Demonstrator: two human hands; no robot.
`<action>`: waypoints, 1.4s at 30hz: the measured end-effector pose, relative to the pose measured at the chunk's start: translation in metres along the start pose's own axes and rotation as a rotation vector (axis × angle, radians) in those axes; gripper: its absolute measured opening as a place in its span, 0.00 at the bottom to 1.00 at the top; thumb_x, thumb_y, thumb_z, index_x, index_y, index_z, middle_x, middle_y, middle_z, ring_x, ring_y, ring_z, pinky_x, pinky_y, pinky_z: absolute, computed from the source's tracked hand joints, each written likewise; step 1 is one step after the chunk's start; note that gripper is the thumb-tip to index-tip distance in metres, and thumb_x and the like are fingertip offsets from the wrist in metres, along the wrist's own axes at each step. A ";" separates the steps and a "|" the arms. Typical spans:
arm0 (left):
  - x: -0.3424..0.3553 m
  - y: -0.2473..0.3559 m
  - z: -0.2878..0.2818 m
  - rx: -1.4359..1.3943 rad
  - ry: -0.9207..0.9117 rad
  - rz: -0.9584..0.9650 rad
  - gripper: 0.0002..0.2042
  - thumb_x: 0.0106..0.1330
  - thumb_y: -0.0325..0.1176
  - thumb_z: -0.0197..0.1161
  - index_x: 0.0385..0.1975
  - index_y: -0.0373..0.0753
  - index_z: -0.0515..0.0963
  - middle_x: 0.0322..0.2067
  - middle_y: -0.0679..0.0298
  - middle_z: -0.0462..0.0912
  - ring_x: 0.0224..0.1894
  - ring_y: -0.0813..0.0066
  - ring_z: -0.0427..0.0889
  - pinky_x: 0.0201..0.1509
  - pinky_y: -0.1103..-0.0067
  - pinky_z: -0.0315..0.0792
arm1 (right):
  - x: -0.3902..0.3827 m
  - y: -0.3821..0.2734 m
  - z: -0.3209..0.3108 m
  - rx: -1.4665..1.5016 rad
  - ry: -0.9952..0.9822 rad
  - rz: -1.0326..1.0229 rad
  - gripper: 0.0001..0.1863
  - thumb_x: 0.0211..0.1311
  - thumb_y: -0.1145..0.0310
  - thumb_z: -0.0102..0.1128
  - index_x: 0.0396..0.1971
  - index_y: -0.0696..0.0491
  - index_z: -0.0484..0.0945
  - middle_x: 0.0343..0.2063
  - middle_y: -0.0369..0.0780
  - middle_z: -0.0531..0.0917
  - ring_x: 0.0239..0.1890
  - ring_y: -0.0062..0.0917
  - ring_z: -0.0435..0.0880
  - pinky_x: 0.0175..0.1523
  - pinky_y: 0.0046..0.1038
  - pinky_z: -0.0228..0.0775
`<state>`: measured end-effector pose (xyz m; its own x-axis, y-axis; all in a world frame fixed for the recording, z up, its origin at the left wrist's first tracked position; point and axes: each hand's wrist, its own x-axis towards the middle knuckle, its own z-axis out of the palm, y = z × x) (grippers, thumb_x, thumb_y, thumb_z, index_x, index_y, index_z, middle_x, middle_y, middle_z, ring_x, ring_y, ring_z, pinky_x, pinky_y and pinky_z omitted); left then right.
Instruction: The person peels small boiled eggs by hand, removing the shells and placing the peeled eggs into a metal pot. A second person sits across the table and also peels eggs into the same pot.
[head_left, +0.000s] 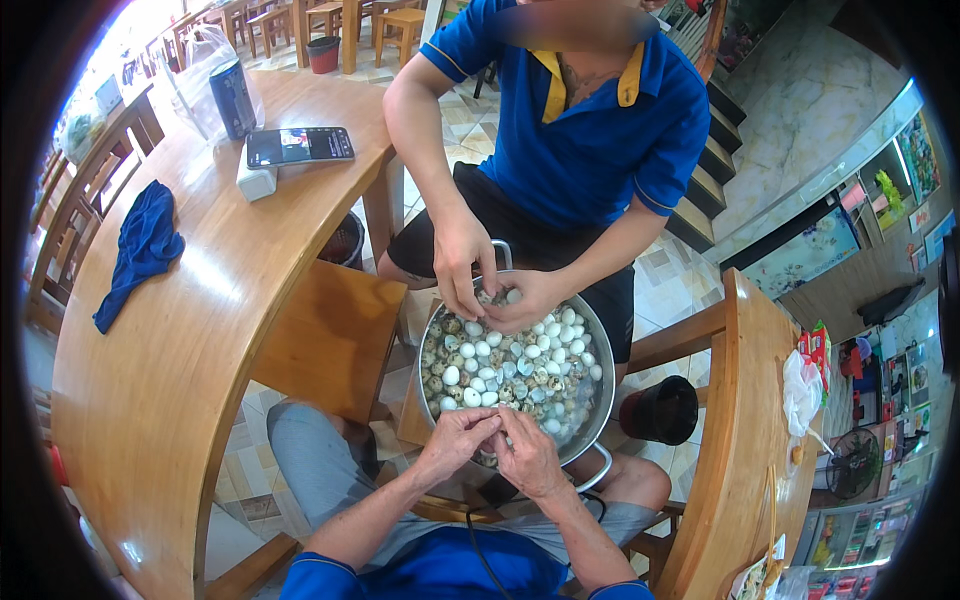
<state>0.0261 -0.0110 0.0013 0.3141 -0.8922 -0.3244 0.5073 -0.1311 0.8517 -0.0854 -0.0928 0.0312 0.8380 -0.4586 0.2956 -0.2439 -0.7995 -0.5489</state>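
Note:
A large metal pot (606,395) is full of quail eggs, some peeled white (472,397), others in speckled shells (434,366). Over its near rim, my left hand (458,442) and my right hand (530,458) meet with thumbs and fingers pinched together. Between their fingertips is a quail egg, mostly hidden by the fingers. Across from me, a person in a blue shirt (590,130) bends over the far rim. That person's hands (515,300) hold a speckled quail egg above the pot.
On the left, a wooden table (220,300) bears a blue cloth (142,250), a phone (300,146) on a white box and a blue can (234,100). A wooden stool (325,345) stands beside the pot. A dark bin (672,410) and another wooden table (725,470) are on the right.

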 end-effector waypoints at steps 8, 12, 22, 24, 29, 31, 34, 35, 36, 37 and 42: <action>-0.002 0.002 0.001 0.023 -0.011 -0.009 0.12 0.63 0.30 0.52 0.41 0.28 0.74 0.30 0.63 0.78 0.29 0.82 0.75 0.33 0.84 0.72 | -0.001 0.001 -0.001 0.038 -0.034 0.040 0.20 0.49 0.76 0.55 0.45 0.63 0.69 0.31 0.47 0.76 0.30 0.39 0.78 0.32 0.33 0.72; 0.000 -0.003 0.001 0.010 -0.028 -0.005 0.13 0.63 0.31 0.52 0.42 0.28 0.74 0.29 0.63 0.78 0.29 0.81 0.76 0.33 0.83 0.73 | -0.005 0.003 -0.001 0.060 -0.039 0.068 0.20 0.50 0.76 0.54 0.46 0.63 0.68 0.30 0.47 0.76 0.29 0.40 0.77 0.31 0.34 0.71; -0.002 0.000 0.002 -0.006 -0.009 -0.029 0.12 0.63 0.30 0.52 0.41 0.28 0.74 0.30 0.62 0.78 0.29 0.79 0.77 0.34 0.82 0.74 | -0.005 0.003 0.003 0.078 -0.054 0.048 0.20 0.51 0.79 0.50 0.46 0.67 0.65 0.28 0.50 0.74 0.30 0.40 0.76 0.32 0.33 0.70; -0.001 -0.001 0.001 -0.038 -0.009 -0.038 0.12 0.63 0.30 0.52 0.41 0.28 0.74 0.30 0.61 0.78 0.29 0.79 0.77 0.34 0.82 0.74 | -0.006 0.003 0.005 0.067 -0.073 0.050 0.20 0.51 0.79 0.49 0.47 0.68 0.64 0.29 0.50 0.73 0.31 0.41 0.75 0.34 0.33 0.70; 0.000 -0.002 0.001 -0.025 -0.003 -0.031 0.12 0.63 0.29 0.52 0.40 0.27 0.74 0.31 0.61 0.79 0.30 0.78 0.77 0.35 0.81 0.74 | -0.006 0.004 0.005 0.094 -0.068 0.056 0.20 0.53 0.79 0.49 0.47 0.69 0.64 0.30 0.52 0.73 0.31 0.44 0.75 0.34 0.35 0.70; 0.000 -0.001 0.002 -0.001 0.000 -0.033 0.12 0.63 0.29 0.52 0.40 0.27 0.74 0.31 0.60 0.79 0.30 0.78 0.78 0.35 0.81 0.74 | -0.007 0.004 0.005 0.106 -0.069 0.061 0.19 0.54 0.79 0.49 0.47 0.70 0.64 0.30 0.53 0.73 0.31 0.44 0.75 0.34 0.36 0.70; 0.000 0.002 0.002 0.017 0.005 -0.031 0.12 0.63 0.29 0.53 0.40 0.27 0.74 0.31 0.60 0.79 0.30 0.78 0.78 0.36 0.81 0.74 | -0.007 0.004 0.006 0.071 -0.068 0.045 0.22 0.52 0.80 0.49 0.48 0.68 0.62 0.31 0.51 0.73 0.32 0.42 0.75 0.35 0.33 0.70; -0.001 0.002 0.002 0.000 0.004 -0.035 0.12 0.63 0.29 0.53 0.40 0.27 0.74 0.31 0.60 0.79 0.30 0.78 0.78 0.36 0.81 0.74 | -0.007 0.004 0.006 0.064 -0.074 0.041 0.22 0.52 0.80 0.49 0.48 0.68 0.62 0.31 0.51 0.73 0.33 0.42 0.74 0.36 0.33 0.70; -0.002 0.002 0.003 -0.039 -0.004 -0.045 0.12 0.63 0.29 0.52 0.40 0.27 0.74 0.31 0.60 0.79 0.30 0.78 0.78 0.36 0.81 0.74 | -0.007 0.004 0.006 0.069 -0.086 0.058 0.21 0.52 0.80 0.49 0.48 0.68 0.62 0.31 0.51 0.73 0.33 0.42 0.74 0.36 0.33 0.70; -0.003 0.002 0.003 -0.034 0.003 -0.038 0.12 0.63 0.29 0.52 0.40 0.28 0.74 0.31 0.60 0.79 0.30 0.78 0.78 0.36 0.81 0.74 | -0.008 0.003 0.006 0.088 -0.099 0.089 0.21 0.52 0.80 0.49 0.48 0.68 0.63 0.31 0.51 0.73 0.33 0.42 0.74 0.36 0.34 0.70; -0.002 0.002 0.001 -0.090 -0.014 -0.039 0.12 0.63 0.29 0.52 0.41 0.28 0.74 0.32 0.60 0.79 0.32 0.78 0.78 0.36 0.81 0.74 | -0.004 0.002 0.008 0.076 -0.030 0.022 0.21 0.51 0.79 0.50 0.47 0.67 0.65 0.32 0.50 0.73 0.34 0.42 0.75 0.36 0.34 0.70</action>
<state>0.0257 -0.0096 0.0040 0.2815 -0.8933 -0.3505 0.5889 -0.1275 0.7981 -0.0851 -0.0896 0.0231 0.8474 -0.4628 0.2604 -0.2254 -0.7575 -0.6126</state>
